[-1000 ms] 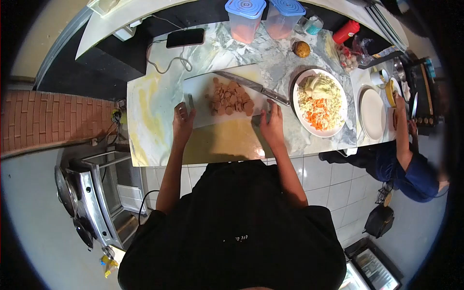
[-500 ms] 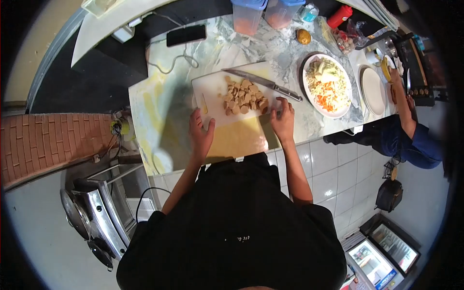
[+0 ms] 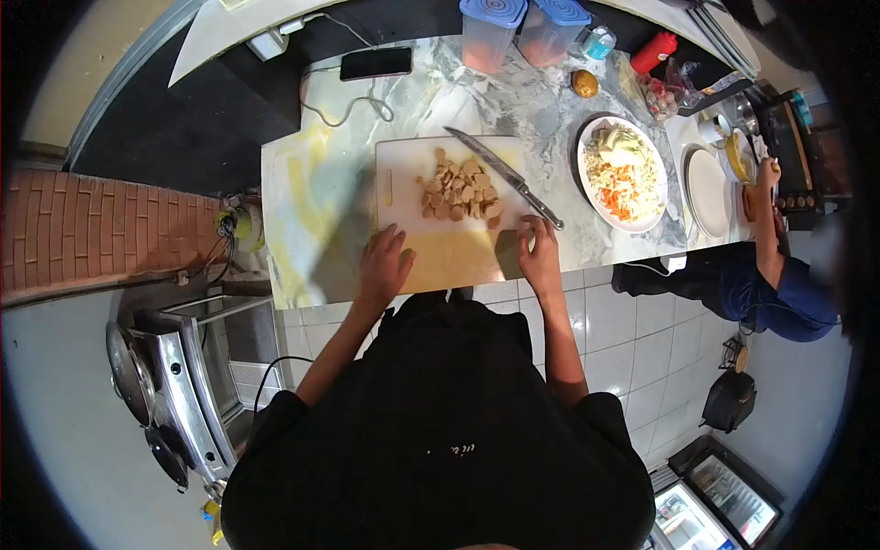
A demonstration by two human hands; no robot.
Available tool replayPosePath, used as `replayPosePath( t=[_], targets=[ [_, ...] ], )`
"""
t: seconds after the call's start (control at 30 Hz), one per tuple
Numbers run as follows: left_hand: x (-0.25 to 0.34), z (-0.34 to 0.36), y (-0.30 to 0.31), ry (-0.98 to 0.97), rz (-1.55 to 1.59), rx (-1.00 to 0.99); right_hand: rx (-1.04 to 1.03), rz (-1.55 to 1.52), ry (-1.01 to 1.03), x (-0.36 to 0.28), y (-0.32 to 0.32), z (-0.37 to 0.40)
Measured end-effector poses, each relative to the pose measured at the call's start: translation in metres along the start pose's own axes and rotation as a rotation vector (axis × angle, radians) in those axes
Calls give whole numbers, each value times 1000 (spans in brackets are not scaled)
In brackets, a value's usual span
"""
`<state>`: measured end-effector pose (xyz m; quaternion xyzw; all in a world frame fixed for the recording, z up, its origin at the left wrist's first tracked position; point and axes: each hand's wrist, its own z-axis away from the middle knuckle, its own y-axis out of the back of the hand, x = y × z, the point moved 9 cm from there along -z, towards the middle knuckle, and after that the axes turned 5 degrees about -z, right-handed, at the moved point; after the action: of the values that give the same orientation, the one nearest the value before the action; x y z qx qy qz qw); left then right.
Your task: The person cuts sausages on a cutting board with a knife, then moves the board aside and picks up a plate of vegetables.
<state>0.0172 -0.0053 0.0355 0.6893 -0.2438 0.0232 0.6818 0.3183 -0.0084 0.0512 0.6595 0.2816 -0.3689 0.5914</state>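
A white cutting board [image 3: 396, 165] lies squarely on the counter, with a heap of tan, round-sliced pieces [image 3: 463, 191] in its middle. Their exact kind I cannot make out. A kitchen knife [image 3: 506, 174] rests diagonally across the board's right side, its dark handle past the edge. My left hand [image 3: 385, 266] is at the near left corner of the board, fingers apart and holding nothing. At the near right corner, just below the knife handle, is my right hand [image 3: 539, 255], thumb and fingers apart. Whether either hand presses on the board is hard to see.
To the right stands a white plate [image 3: 581, 170] of shredded vegetables, beside an oval plate [image 3: 708, 192]. Lidded containers [image 3: 484, 41], a round brown item [image 3: 584, 83], a red bottle [image 3: 654, 53] and a phone [image 3: 377, 62] line the back. A co-worker [image 3: 770, 284] works at right.
The cutting board has turned from a tilt to lie straight, carrying the slices and knife with it. My hands have shifted to its near corners. The camera view has also moved slightly.
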Motion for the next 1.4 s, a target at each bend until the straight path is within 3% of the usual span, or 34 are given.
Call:
replayPosePath(
  t=[0.07, 0.23, 0.27, 0.33, 0.5, 0.73, 0.93, 1.03, 1.17, 1.23, 1.4],
  targets=[
    [-8, 8, -11, 34, 38, -103, 60, 83, 77, -11, 19, -1],
    [8, -8, 30, 84, 20, 201, 267, 305, 258, -18, 51, -18],
    [11, -13, 27, 83, 21, 201, 223, 358, 248, -14, 49, -26],
    [-1, -17, 15, 264, -42, 127, 169, 409, 241, -8, 45, -39],
    [2, -18, -6, 265, -7, 134, -64, 513, 168, 21, 13, -57],
    [7, -33, -7, 143, -176, 135, 82, 322, 217, 35, 21, -58],
    [14, -48, 13, 126, -324, 64, 85, 391, 123, 56, 36, -63],
    [6, -43, 17, 131, -331, 138, 115, 454, 118, 58, 41, -57],
    [2, -47, 14, 144, -305, 95, 159, 413, 122, 59, 45, -51],
    [-1, -48, 16, 175, -253, 78, 208, 245, 185, 61, 46, -49],
    [9, -44, 9, 194, -263, 49, 274, 296, 190, 56, 42, -43]
  ],
)
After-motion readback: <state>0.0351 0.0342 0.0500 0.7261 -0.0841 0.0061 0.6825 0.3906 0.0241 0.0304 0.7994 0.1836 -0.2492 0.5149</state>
